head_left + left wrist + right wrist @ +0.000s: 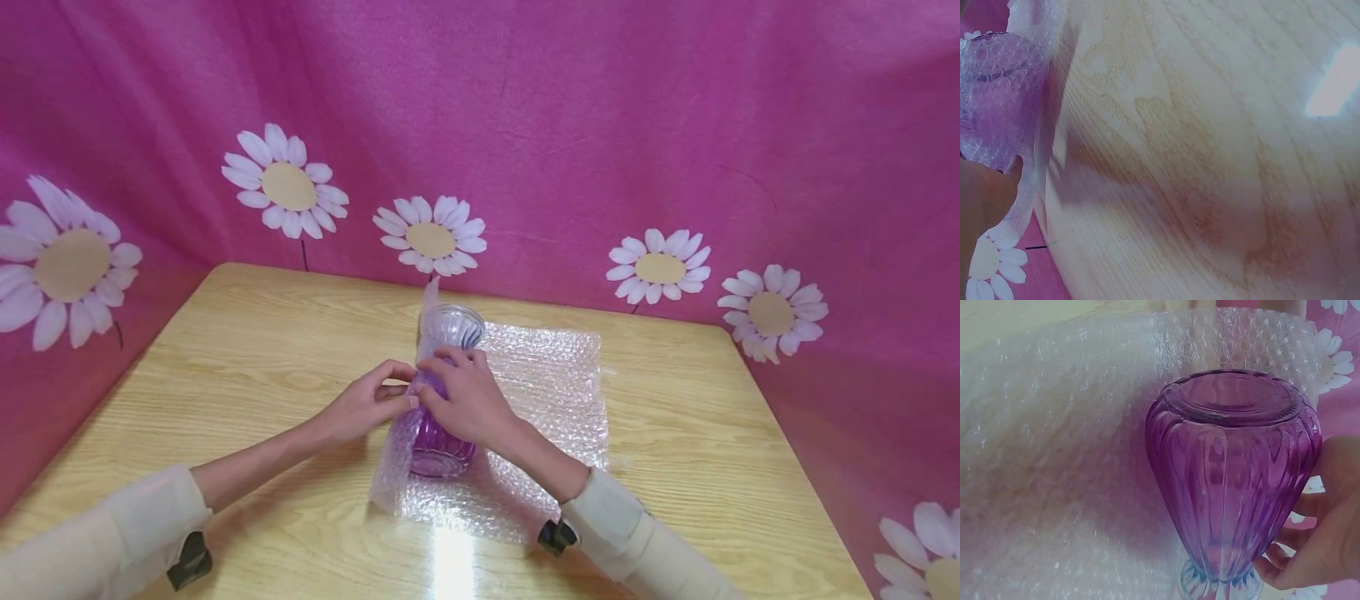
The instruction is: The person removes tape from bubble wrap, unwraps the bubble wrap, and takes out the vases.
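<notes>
A ribbed glass vase [442, 446], purple at its base and fading to clear at its flared mouth, lies on a sheet of bubble wrap [555, 392]. Its base faces me and its mouth points to the back of the table. My right hand [468, 396] lies over the vase and grips it; in the right wrist view, its fingers [1279, 550] curl beside the narrow neck. On the other side, my left hand [375, 400] holds the raised left part of the wrap against the vase. Through that layer, the purple glass shows in the left wrist view.
The wrap spreads to the right of the vase on a light wooden table [300, 333]. A pink cloth [540, 150] with white daisies hangs behind the table and along both sides. Light glares off the table [453, 562] near its front.
</notes>
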`<state>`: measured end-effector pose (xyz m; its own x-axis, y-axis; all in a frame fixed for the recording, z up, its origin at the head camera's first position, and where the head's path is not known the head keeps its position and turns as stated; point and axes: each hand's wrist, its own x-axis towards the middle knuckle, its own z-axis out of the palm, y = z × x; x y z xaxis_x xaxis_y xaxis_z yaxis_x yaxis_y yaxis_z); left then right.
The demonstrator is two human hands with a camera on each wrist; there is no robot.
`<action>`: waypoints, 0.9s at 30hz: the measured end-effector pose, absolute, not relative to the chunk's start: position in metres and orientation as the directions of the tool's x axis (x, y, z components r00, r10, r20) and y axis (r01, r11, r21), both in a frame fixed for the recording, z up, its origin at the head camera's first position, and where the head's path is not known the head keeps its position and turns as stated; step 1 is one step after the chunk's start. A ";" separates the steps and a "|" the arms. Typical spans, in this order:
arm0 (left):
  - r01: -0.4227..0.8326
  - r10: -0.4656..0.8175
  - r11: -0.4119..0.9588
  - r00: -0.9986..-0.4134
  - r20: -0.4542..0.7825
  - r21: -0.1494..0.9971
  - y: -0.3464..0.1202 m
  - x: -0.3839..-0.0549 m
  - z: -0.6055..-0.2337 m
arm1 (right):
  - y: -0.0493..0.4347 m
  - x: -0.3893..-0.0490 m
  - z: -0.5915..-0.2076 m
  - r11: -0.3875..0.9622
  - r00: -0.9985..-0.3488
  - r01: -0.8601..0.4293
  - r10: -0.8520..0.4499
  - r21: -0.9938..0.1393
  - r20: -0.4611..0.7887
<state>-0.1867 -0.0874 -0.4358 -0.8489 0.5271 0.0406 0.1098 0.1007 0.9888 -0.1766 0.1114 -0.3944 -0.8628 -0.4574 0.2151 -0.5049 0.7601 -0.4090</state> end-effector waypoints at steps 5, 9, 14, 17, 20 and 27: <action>0.112 0.526 0.103 -0.850 0.041 0.988 -0.088 -0.187 -0.435 | 0.109 -0.177 -0.393 0.761 -0.861 -0.509 -0.457 -0.403 0.224; 0.109 0.523 0.107 -0.852 0.037 0.988 -0.091 -0.187 -0.436 | 0.105 -0.178 -0.394 0.759 -0.847 -0.531 -0.468 -0.377 0.250; 0.099 0.521 0.102 -0.853 0.032 0.990 -0.096 -0.186 -0.438 | 0.098 -0.179 -0.394 0.758 -0.831 -0.555 -0.483 -0.344 0.278; 0.095 0.516 0.097 -0.856 0.032 0.991 -0.099 -0.185 -0.438 | 0.092 -0.180 -0.393 0.767 -0.839 -0.543 -0.474 -0.342 0.268; 0.095 0.506 0.111 -0.862 0.026 0.989 -0.102 -0.185 -0.439 | 0.087 -0.180 -0.393 0.783 -0.851 -0.524 -0.462 -0.334 0.251; 0.130 0.479 0.169 -0.877 0.033 0.977 -0.107 -0.183 -0.440 | 0.079 -0.181 -0.394 0.805 -0.864 -0.501 -0.448 -0.318 0.229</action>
<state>-0.1833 -0.1066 -0.4401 -0.8771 0.4791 0.0332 0.1295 0.1693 0.9770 -0.1805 0.0793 -0.3942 -0.8642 -0.4479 0.2294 -0.5014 0.8047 -0.3179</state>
